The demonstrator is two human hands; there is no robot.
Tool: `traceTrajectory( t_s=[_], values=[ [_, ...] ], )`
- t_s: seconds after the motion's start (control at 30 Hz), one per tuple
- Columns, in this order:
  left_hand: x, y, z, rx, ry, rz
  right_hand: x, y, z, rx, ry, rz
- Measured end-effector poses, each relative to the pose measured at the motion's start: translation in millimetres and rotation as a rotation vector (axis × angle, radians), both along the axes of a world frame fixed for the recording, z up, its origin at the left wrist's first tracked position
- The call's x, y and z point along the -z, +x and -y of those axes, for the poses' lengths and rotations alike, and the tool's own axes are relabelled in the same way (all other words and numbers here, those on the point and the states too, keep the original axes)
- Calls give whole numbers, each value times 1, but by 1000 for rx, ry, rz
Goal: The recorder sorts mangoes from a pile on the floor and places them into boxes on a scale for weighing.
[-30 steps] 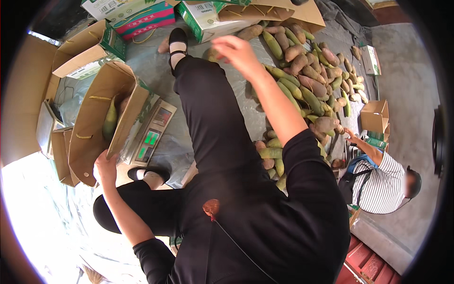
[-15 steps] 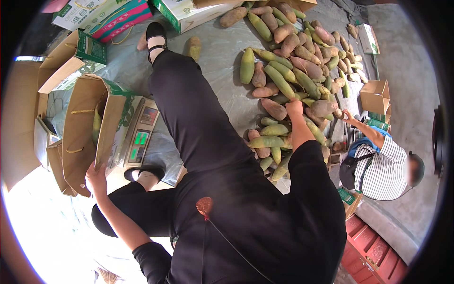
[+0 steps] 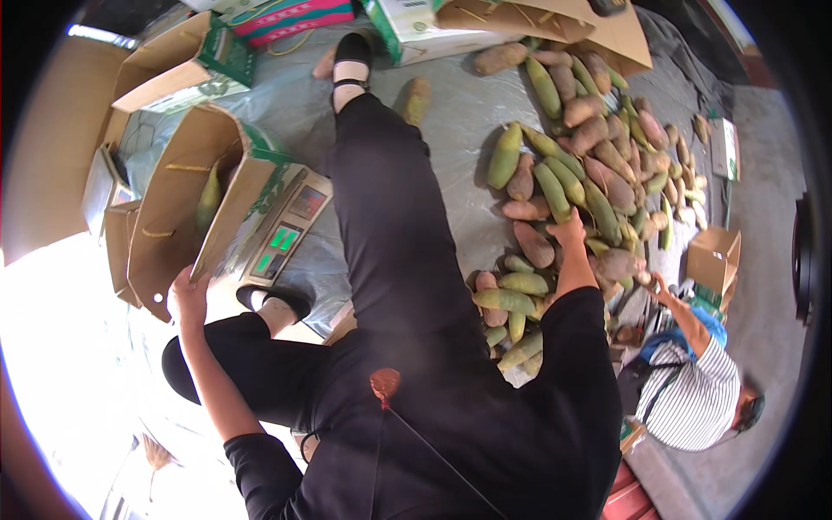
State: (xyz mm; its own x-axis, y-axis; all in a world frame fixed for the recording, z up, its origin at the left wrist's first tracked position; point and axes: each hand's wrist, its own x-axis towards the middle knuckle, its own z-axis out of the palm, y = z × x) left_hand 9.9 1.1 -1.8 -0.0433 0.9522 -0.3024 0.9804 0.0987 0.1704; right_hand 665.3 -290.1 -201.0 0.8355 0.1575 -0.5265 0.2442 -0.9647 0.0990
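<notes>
Green radish (image 3: 552,192), end against right grip (image 3: 568,230)

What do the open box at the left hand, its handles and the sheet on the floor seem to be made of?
Open box: likely cardboard, matte brown inside and printed green and white outside, with thin, flat walls.
Handles: yellowish cord; whether natural or synthetic, I can't tell.
Sheet: probably thin plastic film, greyish and somewhat shiny, since it wrinkles and catches light.
</notes>
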Motion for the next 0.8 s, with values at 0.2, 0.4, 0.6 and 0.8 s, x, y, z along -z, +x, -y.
traceTrajectory(
  t_s=[0.2,0.4,0.6,0.8],
  values=[
    [-3,5,3,48,65,103,-13,-17,-21,-39,-110,95],
    [-6,-6,10,52,91,152,10,-32,-28,40,47,40],
    [22,-17,2,126,122,175,68,2,5,377,385,-261],
    [17,-19,4,97,53,111,-9,-27,-50,265,598,-493]
  ],
)
